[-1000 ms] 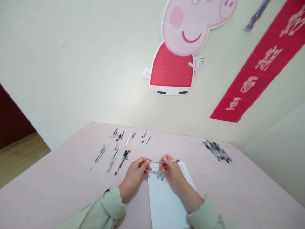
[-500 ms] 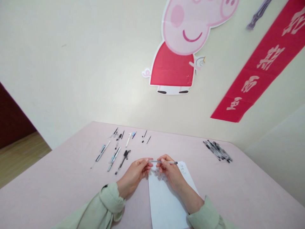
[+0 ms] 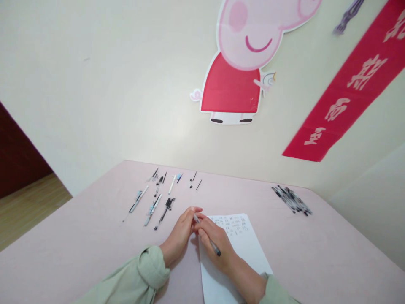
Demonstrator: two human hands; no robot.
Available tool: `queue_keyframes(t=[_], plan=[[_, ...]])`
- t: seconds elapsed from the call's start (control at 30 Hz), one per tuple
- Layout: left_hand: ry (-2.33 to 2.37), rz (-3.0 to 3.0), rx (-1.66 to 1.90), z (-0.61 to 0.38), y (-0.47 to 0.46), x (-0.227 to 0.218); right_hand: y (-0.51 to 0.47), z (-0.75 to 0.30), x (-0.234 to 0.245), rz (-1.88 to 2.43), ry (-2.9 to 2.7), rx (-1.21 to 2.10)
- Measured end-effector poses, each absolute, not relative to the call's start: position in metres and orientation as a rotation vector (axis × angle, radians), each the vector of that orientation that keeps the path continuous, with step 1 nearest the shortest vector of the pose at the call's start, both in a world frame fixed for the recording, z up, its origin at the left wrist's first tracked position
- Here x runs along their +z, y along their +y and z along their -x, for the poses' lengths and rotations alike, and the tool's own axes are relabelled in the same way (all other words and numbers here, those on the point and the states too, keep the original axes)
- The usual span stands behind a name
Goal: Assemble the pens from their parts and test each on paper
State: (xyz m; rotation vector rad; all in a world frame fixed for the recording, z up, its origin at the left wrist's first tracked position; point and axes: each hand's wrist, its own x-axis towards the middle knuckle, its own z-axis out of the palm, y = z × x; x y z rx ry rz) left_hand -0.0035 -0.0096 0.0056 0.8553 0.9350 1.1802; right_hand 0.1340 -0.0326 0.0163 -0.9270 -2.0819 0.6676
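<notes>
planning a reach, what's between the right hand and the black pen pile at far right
Head view: beside the right hand holding a pen, the white sheet, then bare pink table up to the black pen pile.

Two hands are counted, the left hand (image 3: 180, 232) and the right hand (image 3: 213, 242), with one pen (image 3: 211, 245) between them. One sheet of paper (image 3: 249, 245) is seen. Three whole pens (image 3: 153, 204) are laid at centre left, and one heap of black pens (image 3: 291, 199), not countable, at the right.
</notes>
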Motion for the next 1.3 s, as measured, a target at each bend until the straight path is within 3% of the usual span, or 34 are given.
queue_keyframes(t=[0.4, 0.6, 0.8, 1.3], plan=[[0.959, -0.947, 1.134, 0.002, -0.013, 0.014, -0.031, -0.129, 0.013, 0.992, -2.035, 0.644], [0.935, -0.859, 1.209, 0.005, -0.008, 0.009, -0.029, -0.132, 0.021, 0.929, -2.016, 0.806], [1.035, -0.796, 1.443, 0.02, 0.006, 0.006, -0.023, -0.139, 0.015, 1.193, -1.934, 0.791], [1.031, -0.761, 1.372, 0.023, 0.011, 0.004, -0.027, -0.137, 0.014, 1.543, -2.153, 0.674]])
